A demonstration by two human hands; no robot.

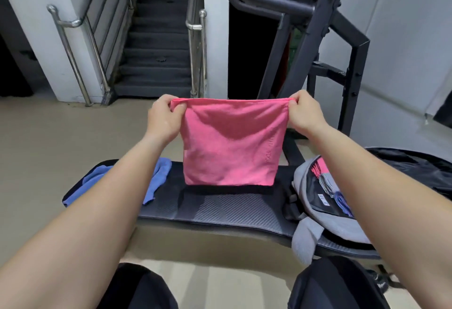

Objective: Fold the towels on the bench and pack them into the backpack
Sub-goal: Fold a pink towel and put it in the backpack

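Pink towel (231,142) hangs over the tabletop (220,208), seemingly doubled.
Left grip (163,118) and right grip (305,113) each pinch 1 top corner; if either slackens, I reckon the layers slip askew before reaching the open backpack (308,181) at my right.

The bench (220,208) is a long black padded one with a fine ribbed surface, and it stands on a beige floor (49,149). On its left end lies a blue towel (157,176), crumpled and not folded. On its right end lies a grey backpack (303,176), open at the top, with one grey strap hanging over the front edge.
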